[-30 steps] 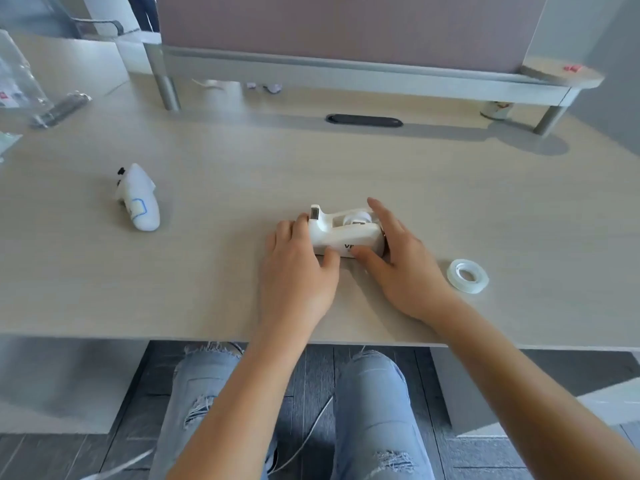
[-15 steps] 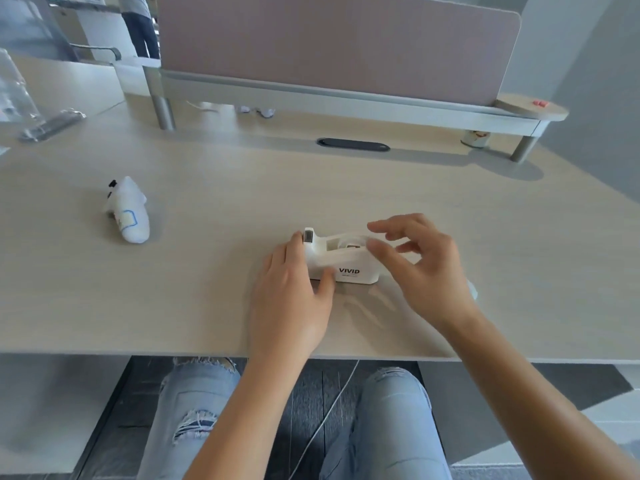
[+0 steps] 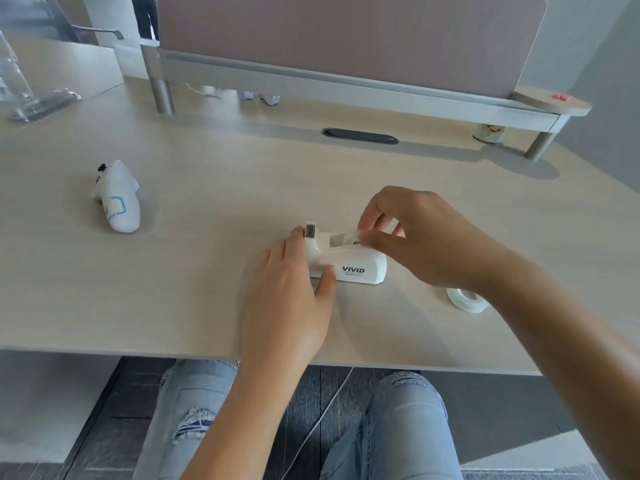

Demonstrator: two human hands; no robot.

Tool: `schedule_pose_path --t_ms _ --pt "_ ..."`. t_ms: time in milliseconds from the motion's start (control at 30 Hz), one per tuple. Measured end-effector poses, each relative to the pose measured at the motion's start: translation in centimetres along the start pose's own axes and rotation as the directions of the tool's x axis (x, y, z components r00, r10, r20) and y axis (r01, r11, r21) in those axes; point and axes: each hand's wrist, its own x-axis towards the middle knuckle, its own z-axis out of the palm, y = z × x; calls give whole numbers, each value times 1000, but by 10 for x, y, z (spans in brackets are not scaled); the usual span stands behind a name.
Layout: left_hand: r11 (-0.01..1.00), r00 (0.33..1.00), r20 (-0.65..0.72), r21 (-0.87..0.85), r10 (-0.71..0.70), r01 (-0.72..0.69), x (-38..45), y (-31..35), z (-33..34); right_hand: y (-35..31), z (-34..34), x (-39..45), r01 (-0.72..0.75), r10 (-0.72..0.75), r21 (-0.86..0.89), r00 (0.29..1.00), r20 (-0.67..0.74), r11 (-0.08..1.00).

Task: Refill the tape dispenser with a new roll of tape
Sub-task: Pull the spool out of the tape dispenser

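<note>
A white tape dispenser (image 3: 356,265) marked VIVID stands on the pale wooden desk (image 3: 214,271), cutter end to the left. My left hand (image 3: 291,292) grips its left end, thumb on the front side. My right hand (image 3: 422,237) hovers over the dispenser's well, thumb and fingers pinching a nearly spent white tape core (image 3: 349,235) that sits slightly raised in the well. A clear new roll of tape (image 3: 465,299) lies flat on the desk to the right, partly hidden under my right wrist.
A small white plush toy (image 3: 119,199) lies at the left. A dark cable slot (image 3: 360,136) sits behind the dispenser, below a raised shelf (image 3: 346,88) with a pink divider. A clear stand (image 3: 20,88) is at far left. The desk's front edge runs just below my hands.
My right hand rose from the dispenser's right side to its top and closed its fingers on the old tape core. The left hand stayed on the left end. The camera view shifted.
</note>
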Motion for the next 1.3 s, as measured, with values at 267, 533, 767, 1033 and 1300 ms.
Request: schedule_pose_path --t_ms 267,533,767,1033,1300 --pt "1000 1000 8 15 -4 4 -1 2 -2 0 7 -6 60 -64 -55 996 -64 997" --pt "1000 1000 14 15 -10 10 -2 3 -4 6 9 -9 57 -24 150 977 -214 987" --pt "996 997 -67 -82 -34 29 -4 5 -7 15 18 -13 -70 259 548 926 -275 833" --pt "836 928 -370 -498 33 -229 -11 24 -16 1 13 -46 -69 418 840 887 -195 537" --pt "491 984 181 -857 -3 159 -13 61 -23 -14 -5 -81 -30 418 853 881 -224 521"
